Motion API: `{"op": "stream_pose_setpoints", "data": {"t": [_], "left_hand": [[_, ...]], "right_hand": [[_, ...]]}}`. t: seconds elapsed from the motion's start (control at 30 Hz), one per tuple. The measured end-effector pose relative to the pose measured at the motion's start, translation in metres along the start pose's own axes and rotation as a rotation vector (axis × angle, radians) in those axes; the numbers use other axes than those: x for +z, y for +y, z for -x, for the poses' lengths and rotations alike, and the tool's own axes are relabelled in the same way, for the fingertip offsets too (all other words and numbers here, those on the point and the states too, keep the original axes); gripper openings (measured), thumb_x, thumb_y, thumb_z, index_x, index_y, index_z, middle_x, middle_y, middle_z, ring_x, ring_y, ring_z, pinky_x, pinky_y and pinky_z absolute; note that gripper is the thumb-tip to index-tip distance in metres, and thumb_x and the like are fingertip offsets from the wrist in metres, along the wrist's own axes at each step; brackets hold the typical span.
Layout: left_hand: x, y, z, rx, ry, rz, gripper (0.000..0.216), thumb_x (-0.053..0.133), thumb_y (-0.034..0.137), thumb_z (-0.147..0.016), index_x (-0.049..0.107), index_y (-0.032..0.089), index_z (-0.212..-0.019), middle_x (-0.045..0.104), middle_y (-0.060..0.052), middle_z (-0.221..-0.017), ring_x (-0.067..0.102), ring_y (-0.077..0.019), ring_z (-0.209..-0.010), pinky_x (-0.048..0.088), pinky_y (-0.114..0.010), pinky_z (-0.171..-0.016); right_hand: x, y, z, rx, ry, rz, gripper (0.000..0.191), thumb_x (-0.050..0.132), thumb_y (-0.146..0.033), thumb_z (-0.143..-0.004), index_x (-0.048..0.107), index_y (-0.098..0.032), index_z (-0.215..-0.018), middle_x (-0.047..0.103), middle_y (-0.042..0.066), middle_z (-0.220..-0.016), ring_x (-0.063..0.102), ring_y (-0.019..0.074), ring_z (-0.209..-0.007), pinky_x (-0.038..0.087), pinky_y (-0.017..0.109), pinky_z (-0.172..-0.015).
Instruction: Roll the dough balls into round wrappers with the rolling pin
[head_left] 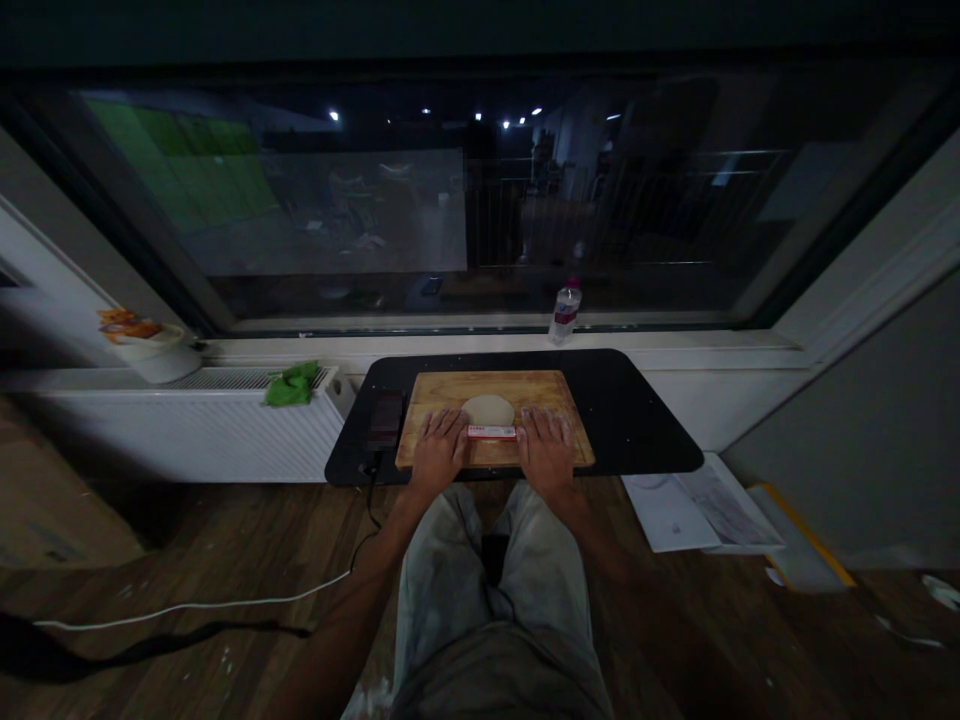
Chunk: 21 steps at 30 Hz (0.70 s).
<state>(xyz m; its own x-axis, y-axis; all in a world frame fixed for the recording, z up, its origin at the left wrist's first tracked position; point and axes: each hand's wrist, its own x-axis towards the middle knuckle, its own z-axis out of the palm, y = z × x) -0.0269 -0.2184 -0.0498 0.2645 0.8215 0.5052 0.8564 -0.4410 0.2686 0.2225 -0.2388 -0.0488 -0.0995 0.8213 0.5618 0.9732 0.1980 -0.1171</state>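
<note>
Black tabletop [637, 425] supports a wooden board [495, 382]. Toward its front edge, left hand [440, 450] and right hand [545, 450], fingers slightly spread, cover both ends of a roller [492, 433], probably for even pressure; pale dough [488, 409] lies mid-board.

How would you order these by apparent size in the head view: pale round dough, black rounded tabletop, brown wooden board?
1. Black rounded tabletop
2. Brown wooden board
3. Pale round dough
</note>
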Motion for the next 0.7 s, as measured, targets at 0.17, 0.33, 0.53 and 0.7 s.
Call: {"op": "stream_pose_setpoints", "data": {"t": [0.17,0.33,0.53,0.7], "left_hand": [[0.008,-0.004,0.001,-0.020,-0.011,0.032,0.051,0.038,0.034,-0.118,0.066,0.024,-0.159,0.072,-0.012,-0.159,0.059,-0.0317,-0.156,0.034,-0.063,-0.140],[0.019,-0.008,-0.004,-0.096,0.009,0.123,0.059,0.037,0.042,-0.119,0.052,0.021,-0.171,0.058,-0.016,-0.174,0.047,-0.0334,-0.166,0.037,-0.061,-0.139],[0.025,-0.020,-0.018,-0.255,0.050,0.251,0.071,0.044,0.052,-0.117,0.038,0.015,-0.178,0.049,-0.022,-0.179,0.041,-0.0335,-0.171,0.040,-0.056,-0.138],[0.017,-0.022,-0.040,-0.047,-0.220,0.319,0.068,0.064,0.048,-0.108,0.056,0.018,-0.168,0.060,-0.016,-0.171,0.055,-0.0317,-0.160,0.040,-0.053,-0.139]], "right_hand": [[-0.009,0.018,-0.007,-0.119,-0.130,-0.088,0.054,0.042,-0.036,-0.119,0.060,-0.019,-0.167,0.068,0.016,-0.162,0.057,0.0327,-0.151,0.032,0.053,-0.132],[-0.014,0.041,-0.014,-0.173,-0.297,-0.167,0.047,0.047,-0.035,-0.118,0.068,-0.022,-0.158,0.076,0.014,-0.150,0.062,0.0310,-0.141,0.037,0.049,-0.125],[-0.009,0.044,-0.040,0.029,-0.264,-0.134,0.047,0.048,-0.029,-0.118,0.064,-0.021,-0.161,0.074,0.015,-0.152,0.063,0.0319,-0.142,0.042,0.046,-0.119],[0.003,0.036,-0.056,0.141,-0.205,-0.154,0.047,0.044,-0.028,-0.118,0.066,-0.023,-0.160,0.075,0.015,-0.151,0.064,0.0333,-0.139,0.045,0.049,-0.117]]}}
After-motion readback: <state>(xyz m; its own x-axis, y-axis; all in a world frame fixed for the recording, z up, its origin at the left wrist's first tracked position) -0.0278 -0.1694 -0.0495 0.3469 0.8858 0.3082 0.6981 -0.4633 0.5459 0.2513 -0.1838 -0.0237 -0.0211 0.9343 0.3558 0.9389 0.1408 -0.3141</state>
